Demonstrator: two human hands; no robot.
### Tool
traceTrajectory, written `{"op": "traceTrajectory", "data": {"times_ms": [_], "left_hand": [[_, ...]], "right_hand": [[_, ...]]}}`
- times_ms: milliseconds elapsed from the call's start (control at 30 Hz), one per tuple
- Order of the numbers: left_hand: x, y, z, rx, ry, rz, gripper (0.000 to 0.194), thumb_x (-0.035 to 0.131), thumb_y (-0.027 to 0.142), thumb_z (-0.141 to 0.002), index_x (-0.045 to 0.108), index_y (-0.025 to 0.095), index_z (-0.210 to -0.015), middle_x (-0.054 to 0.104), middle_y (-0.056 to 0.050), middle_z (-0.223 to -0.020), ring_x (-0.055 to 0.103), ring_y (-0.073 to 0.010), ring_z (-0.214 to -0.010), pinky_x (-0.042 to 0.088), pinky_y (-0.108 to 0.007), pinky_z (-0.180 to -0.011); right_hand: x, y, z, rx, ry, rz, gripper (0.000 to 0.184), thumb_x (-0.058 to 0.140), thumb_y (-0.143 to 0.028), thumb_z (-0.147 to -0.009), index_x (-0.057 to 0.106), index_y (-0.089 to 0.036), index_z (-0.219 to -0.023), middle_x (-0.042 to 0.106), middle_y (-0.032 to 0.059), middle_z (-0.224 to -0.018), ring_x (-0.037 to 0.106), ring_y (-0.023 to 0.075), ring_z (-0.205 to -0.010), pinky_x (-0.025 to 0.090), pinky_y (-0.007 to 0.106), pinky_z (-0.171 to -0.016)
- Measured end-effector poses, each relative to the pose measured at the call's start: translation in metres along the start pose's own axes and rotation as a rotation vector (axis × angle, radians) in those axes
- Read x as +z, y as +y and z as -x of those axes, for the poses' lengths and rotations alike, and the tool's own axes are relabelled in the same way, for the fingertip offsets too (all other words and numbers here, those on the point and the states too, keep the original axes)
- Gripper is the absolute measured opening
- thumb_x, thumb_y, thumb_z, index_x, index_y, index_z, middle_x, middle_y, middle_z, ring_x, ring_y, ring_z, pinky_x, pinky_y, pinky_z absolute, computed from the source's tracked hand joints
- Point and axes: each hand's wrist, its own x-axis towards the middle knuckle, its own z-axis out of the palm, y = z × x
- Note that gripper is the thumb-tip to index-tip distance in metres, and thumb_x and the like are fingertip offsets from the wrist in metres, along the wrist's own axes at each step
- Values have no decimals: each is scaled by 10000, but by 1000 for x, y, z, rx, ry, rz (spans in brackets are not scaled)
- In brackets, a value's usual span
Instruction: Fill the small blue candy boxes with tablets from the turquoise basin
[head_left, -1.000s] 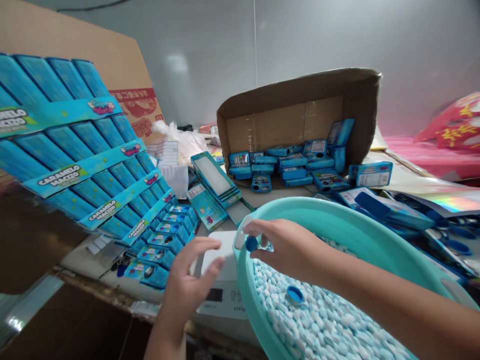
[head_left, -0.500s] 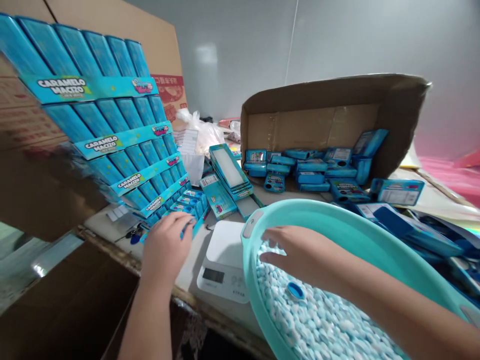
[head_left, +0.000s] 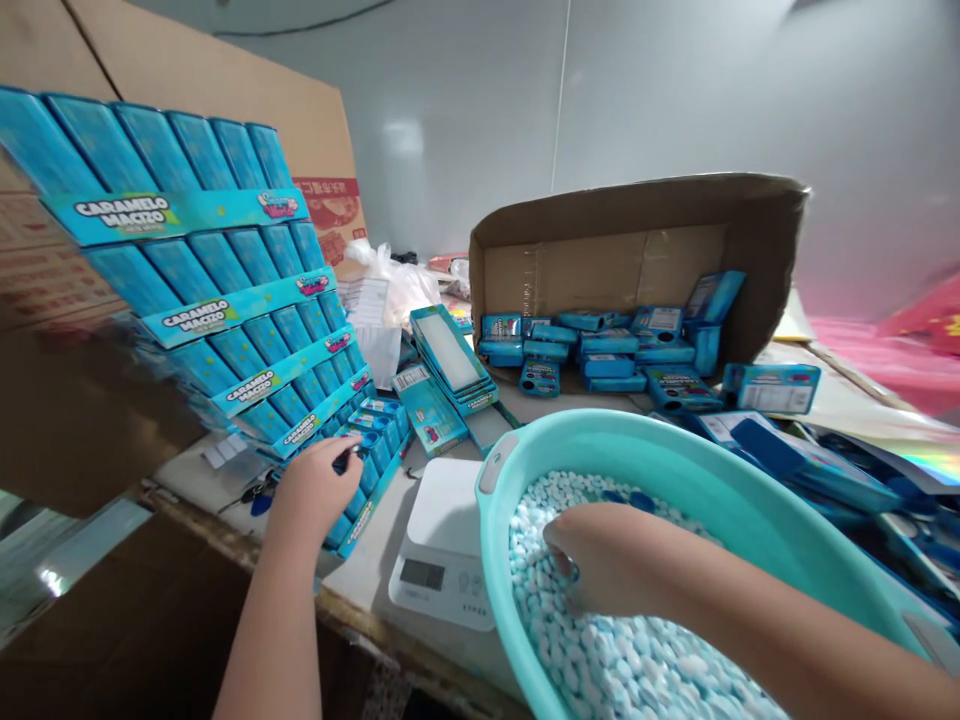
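My right hand (head_left: 600,565) is pressed down into the white and blue candies (head_left: 600,660) that fill the teal basin (head_left: 675,450), its fingers curled into the pile. What it grips is hidden. My left hand (head_left: 315,490) reaches out to the lowest open blue display box (head_left: 367,440) with small containers in it. Its fingertips pinch at something small and dark there. Above that box leans a stack of blue "Caramelo Macizo" display boxes (head_left: 202,290).
A white digital scale (head_left: 442,550) sits between my hands at the table's front edge. Behind the basin an open cardboard carton (head_left: 637,250) holds several small blue boxes. Flat blue packs (head_left: 450,360) lie mid-table. More blue packaging (head_left: 810,460) is piled on the right.
My right hand has dropped from the basin's rim into the candies, and the blue cap it held is gone from sight. My left hand has moved from the scale to the display box.
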Motion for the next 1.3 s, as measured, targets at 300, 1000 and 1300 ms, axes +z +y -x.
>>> {"op": "traceTrajectory", "data": {"times_ms": [300, 1000, 1300], "left_hand": [[7, -2, 7, 34, 70, -25, 365, 487, 303, -848, 792, 145, -970, 687, -92, -1080, 671, -235, -977, 528, -342, -921], [-1, 9, 29, 46, -67, -268, 403, 471, 303, -925, 723, 161, -1206, 654, -109, -1184, 653, -272, -1087, 526, -374, -909], [1, 14, 34, 11, -66, -280, 358, 471, 247, -950, 706, 175, -1210, 660, -123, -1232, 646, -319, -1146, 398, -576, -1117]], "right_hand": [[1, -4, 0, 11, -38, 13, 447, 755, -301, -740, 741, -196, -1174, 744, 157, -1096, 703, 430, -1015, 561, 520, -839], [10, 7, 1, -71, 18, -107, 539, 665, -87, -615, 711, -305, -1106, 740, 41, -1030, 688, 316, -871, 421, 342, -614], [10, 29, -1, -283, 465, -319, 377, 571, -50, -754, 673, -275, -1038, 697, 8, -1031, 609, 188, -830, 362, 275, -631]]}}
